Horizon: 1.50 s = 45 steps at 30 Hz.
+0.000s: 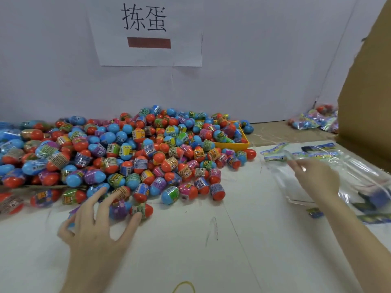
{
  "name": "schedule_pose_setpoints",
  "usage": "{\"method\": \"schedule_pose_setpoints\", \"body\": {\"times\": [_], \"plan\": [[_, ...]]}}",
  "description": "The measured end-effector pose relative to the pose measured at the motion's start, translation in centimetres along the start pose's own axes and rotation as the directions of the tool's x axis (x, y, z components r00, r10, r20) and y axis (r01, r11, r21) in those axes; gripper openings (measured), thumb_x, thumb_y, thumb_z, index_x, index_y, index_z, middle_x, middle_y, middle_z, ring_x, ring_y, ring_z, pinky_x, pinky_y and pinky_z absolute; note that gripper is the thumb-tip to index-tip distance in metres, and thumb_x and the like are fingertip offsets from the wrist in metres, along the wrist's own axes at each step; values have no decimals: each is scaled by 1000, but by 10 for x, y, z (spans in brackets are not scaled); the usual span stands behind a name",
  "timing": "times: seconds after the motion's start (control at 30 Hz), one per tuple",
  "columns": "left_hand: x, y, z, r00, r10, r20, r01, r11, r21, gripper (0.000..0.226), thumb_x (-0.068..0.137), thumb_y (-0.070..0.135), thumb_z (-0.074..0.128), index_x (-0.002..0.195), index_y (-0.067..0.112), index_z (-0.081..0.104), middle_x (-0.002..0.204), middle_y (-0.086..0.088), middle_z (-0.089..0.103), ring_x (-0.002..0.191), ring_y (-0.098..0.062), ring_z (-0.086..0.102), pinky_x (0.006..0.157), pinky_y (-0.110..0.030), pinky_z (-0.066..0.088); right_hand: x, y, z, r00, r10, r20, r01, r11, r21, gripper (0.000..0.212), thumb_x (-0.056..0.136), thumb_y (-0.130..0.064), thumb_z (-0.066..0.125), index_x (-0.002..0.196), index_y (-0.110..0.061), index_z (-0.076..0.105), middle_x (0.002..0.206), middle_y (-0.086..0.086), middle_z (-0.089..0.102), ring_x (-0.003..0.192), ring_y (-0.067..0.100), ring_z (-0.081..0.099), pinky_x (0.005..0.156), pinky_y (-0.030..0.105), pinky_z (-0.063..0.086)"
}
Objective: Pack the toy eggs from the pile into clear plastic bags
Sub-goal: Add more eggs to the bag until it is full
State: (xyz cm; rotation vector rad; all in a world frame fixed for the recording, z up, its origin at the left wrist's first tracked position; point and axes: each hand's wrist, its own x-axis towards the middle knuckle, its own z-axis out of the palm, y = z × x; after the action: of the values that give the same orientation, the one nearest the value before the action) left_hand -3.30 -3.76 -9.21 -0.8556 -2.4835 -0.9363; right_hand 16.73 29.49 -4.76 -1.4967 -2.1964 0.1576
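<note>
Pile of toy eggs (135, 153) occupies table (190, 240) far left, against the wall (243, 81). Tray (239, 144) lies half buried at pile's right edge. Plastic bags (317, 166) lie right. Filled bags (313, 120) far right.

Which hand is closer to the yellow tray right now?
Right. The right hand is at the clear plastic bags, just right of and below the yellow tray. The left hand is spread over eggs at the pile's near edge, farther off.

Packing/sorting workstation, prob. a small factory: bulk pile of toy eggs (127, 157) on a white counter (190, 240), printed station sign (146, 32) upper centre, cardboard (368, 92) at right, filled bags (313, 120) far right.
</note>
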Motion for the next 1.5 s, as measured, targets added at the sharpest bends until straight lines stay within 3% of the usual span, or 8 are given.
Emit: {"method": "schedule_pose_setpoints", "body": {"times": [0.2, 0.37, 0.6, 0.73, 0.9, 1.03, 1.23, 1.5], "plan": [[3, 23, -16, 973, 152, -173, -190, 954, -233, 61, 85, 65, 37, 101, 11, 63, 116, -11, 57, 104, -19, 47, 91, -43, 29, -9, -44, -55, 990, -119, 73, 25, 669, 743, 19, 89, -28, 58, 79, -16, 68, 79, 6, 68, 77, 23, 58, 71, 30, 43], [18, 75, -37, 964, 210, -162, -263, 841, -473, 30, 77, 46, 54, 105, 38, 47, 117, 18, 49, 114, -3, 44, 99, -38, 36, -26, -89, -76, 852, -389, 352, -98, 541, 835, 34, 71, -41, 57, 82, -12, 71, 83, 2, 74, 72, 21, 70, 74, 23, 51], [42, 113, -48, 915, 390, 102, -308, 840, -446, 77, 61, 68, 58, 128, 51, 25, 144, 30, 13, 137, 8, 6, 113, -27, -1, -64, -123, -67, 331, -778, 534, -235, 480, 845, 30, 79, -39, 64, 82, -11, 75, 73, 4, 71, 64, 18, 67, 66, 24, 52], [52, 101, -54, 838, 488, 246, -392, 851, -349, 55, 61, 70, 55, 107, 40, 63, 93, 24, 67, 98, 7, 54, 101, -34, 26, -80, -130, -62, 178, -786, 592, -278, 537, 797, 32, 80, -39, 57, 82, -12, 75, 79, 7, 72, 68, 24, 67, 70, 30, 54], [45, 75, -54, 926, 120, 358, 118, 809, -576, 38, 38, 61, 67, 64, 32, 68, 63, 14, 68, 50, -5, 60, 49, -21, 50, -85, -136, -56, 295, -664, 687, -445, 540, 714, 94, 58, -73, 31, 111, -2, 60, 76, 4, 73, 62, 15, 68, 59, 22, 55], [35, 57, -56, 858, -74, 508, 436, 627, -646, 32, 44, 38, 76, 64, 13, 70, 61, -6, 70, 43, -11, 57, 45, -17, 47, -90, -133, -50, 437, -726, 532, -202, 497, 844, 45, 57, -53, 69, 87, -19, 76, 87, 8, 73, 76, 20, 69, 71, 33, 51], [24, 48, -59, 850, -6, 527, 355, 746, -564, 52, 58, 64, 53, 65, 16, 73, 63, 3, 68, 57, -4, 60, 60, -9, 43, -95, -143, -46, 441, -707, 553, -136, 557, 819, 36, 50, -43, 71, 73, -16, 76, 74, 6, 73, 61, 16, 68, 60, 23, 53], [25, 54, -60, 873, -10, 488, 421, 520, -743, 20, 56, 34, 69, 64, 17, 75, 64, -1, 72, 58, -8, 66, 56, -13, 50, -106, -156, -49, 445, -703, 555, -156, 550, 821, 18, 53, -32, 69, 66, -22, 76, 71, 6, 73, 54, 15, 66, 52, 19, 53]]}}
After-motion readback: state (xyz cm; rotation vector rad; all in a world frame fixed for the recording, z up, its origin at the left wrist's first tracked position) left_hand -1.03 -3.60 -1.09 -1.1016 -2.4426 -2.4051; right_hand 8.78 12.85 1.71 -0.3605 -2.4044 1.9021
